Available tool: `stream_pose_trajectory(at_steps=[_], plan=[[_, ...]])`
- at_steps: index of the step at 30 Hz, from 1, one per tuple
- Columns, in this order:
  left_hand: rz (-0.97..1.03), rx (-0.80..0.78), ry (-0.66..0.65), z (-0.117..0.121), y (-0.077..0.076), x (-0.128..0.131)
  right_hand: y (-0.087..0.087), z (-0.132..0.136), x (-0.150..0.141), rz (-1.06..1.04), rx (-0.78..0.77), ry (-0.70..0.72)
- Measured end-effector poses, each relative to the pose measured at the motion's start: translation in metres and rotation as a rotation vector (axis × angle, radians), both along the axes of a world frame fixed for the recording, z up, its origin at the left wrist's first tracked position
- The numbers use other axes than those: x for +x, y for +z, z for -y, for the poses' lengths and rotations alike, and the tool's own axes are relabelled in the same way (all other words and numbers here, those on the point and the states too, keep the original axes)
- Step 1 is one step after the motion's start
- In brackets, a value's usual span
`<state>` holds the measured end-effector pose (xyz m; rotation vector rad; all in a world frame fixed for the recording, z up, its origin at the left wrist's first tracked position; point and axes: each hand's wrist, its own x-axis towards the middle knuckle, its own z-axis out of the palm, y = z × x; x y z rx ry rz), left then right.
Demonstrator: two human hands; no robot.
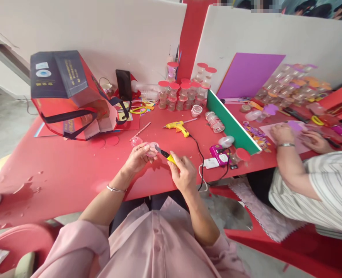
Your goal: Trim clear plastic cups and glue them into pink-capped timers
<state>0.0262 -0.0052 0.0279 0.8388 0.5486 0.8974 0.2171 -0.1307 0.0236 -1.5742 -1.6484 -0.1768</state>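
My left hand [136, 158] pinches a small clear plastic cup [151, 149] by its side above the red table. In my right hand [183, 171] is a yellow and black utility knife [167, 155], its blade reaching the cup's rim. Whether the blade cuts into the plastic cannot be made out. Just behind my left hand, a clear dome-shaped plastic piece [136, 141] rests on the table beside a striped straw [140, 131]. A yellow glue gun [176, 128] lies beyond the knife, its black cord running towards the table's front edge.
A red and navy bag [63, 92] stands at the left. Several clear cups with red discs [173, 87] are stacked at the back. A green divider [231, 121] borders a co-worker's place, where the co-worker's hands [283, 134] rest on paper. A pink power strip [218, 154] lies right.
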Motion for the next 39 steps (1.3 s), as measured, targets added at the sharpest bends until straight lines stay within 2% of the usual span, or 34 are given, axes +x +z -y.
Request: stream_pose_trajectory(at_steps=[3, 7, 12, 15, 19, 25, 35, 39], plan=[[0.001, -0.046, -0.051, 0.014, 0.000, -0.001, 0.000, 0.012, 0.000, -0.046, -0.020, 0.031], [0.038, -0.063, 0.033, 0.049, 0.002, -0.007, -0.003, 0.031, 0.004, -0.059, -0.043, 0.071], [0.145, -0.080, 0.070, 0.082, 0.007, -0.018, -0.004, 0.044, 0.012, -0.070, -0.030, 0.002], [0.122, -0.100, 0.124, 0.085, 0.013, -0.019, 0.007, 0.052, 0.007, -0.115, -0.016, 0.088], [0.124, -0.156, 0.110, 0.091, 0.019, -0.015, 0.021, 0.066, -0.009, -0.054, -0.004, 0.195], [0.130, -0.223, 0.119, 0.109, 0.020, -0.009, 0.022, 0.077, -0.011, -0.002, 0.007, 0.162], [0.184, -0.087, 0.137, 0.118, 0.030, -0.011, 0.026, 0.089, -0.008, -0.034, 0.053, 0.154], [0.176, -0.048, 0.114, 0.122, 0.033, -0.015, 0.027, 0.093, -0.010, -0.120, 0.008, 0.179]])
